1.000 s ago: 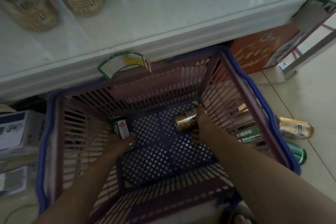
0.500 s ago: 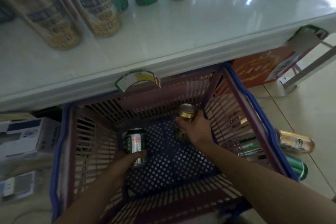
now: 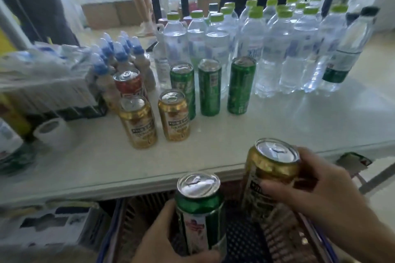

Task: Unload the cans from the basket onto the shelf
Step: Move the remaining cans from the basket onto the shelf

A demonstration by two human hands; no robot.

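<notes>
Left hand point(image 3: 171, 239): fingers wrapped around an upright green can point(image 3: 199, 213), above the basket point(image 3: 241, 239).
Right hand point(image 3: 316, 194): fingers clamped on an upright gold can point(image 3: 270, 175), nearer the shelf point(image 3: 299, 126) edge.
Direction: shelf lies ahead and slightly up.
Room: bare surface right of the standing cans point(image 3: 175, 115), before the bottles point(image 3: 267, 49).

single head-worn view, looking forward and slightly down across the white shelf point(image 3: 277, 126) toward bottles at the back. very near both raised hands at the lower edge, basket point(image 3: 245, 239) just below. no second view to share.
</notes>
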